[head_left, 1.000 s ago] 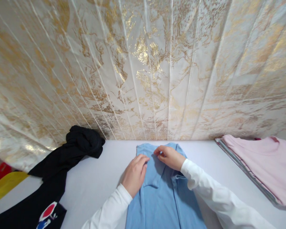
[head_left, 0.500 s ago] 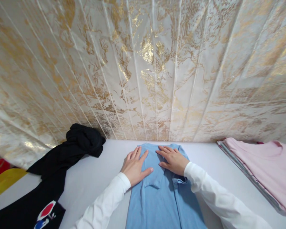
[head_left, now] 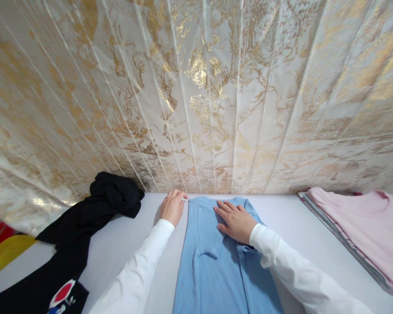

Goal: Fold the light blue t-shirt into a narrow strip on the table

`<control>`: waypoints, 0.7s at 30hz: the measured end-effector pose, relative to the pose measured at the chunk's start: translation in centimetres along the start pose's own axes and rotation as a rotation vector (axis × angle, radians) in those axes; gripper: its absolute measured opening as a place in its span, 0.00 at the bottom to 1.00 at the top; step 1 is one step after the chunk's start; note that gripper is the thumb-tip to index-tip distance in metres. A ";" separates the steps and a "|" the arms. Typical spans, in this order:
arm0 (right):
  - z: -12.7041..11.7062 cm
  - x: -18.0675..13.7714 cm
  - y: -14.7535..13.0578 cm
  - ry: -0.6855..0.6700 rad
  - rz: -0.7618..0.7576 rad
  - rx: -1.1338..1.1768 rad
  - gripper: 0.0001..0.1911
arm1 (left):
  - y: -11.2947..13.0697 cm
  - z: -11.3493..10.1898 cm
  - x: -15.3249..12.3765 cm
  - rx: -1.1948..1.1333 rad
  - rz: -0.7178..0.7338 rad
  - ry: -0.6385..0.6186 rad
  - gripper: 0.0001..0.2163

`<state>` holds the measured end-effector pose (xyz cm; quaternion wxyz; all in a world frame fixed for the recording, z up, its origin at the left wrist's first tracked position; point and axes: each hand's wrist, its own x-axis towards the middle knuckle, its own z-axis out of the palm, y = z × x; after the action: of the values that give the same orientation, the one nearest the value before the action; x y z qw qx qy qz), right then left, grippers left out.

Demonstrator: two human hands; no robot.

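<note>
A light blue shirt point(head_left: 212, 279) lies face down in the middle, its side parts folded inward and one short sleeve laid over its upper left. At the shirt's upper left corner is my left hand point(head_left: 172, 207), fingers bent and thumb close to the forefinger, seemingly pinching the corner's edge. My right hand point(head_left: 236, 221) rests flat on the upper right of the shirt, fingers stretched out, by a bunched sleeve.
Crumpled black clothing point(head_left: 114, 196) with a red and blue print lies at the left, beside yellow cloth point(head_left: 11, 253) and red cloth point(head_left: 0, 235). On the right is a stack of folded clothes with a pink shirt point(head_left: 363, 231) on top. A gold-patterned curtain point(head_left: 209, 109) hangs behind the white surface point(head_left: 281, 205).
My left hand has left its flat place on the shirt and moved left and up to the corner, its fingers now bent. My right hand stays nearly where it was.
</note>
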<state>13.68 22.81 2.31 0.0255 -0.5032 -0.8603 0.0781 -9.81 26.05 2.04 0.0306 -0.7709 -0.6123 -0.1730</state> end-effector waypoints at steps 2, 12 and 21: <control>0.2 0.0 0.0 0.000 -0.002 0.000 0.29 | -0.3 0.3 1.0 -0.010 0.013 0.009 0.07; -0.2 0.0 -0.2 -0.033 0.002 0.012 0.30 | -0.2 1.4 2.3 -0.034 0.103 -0.021 0.06; -2.9 -0.3 2.0 -0.097 -0.091 0.106 0.23 | 0.3 -0.5 1.5 -0.062 0.065 0.069 0.09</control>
<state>15.90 23.84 4.88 0.0139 -0.4573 -0.8770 0.1466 -9.32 27.24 2.99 0.0334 -0.7846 -0.5798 -0.2171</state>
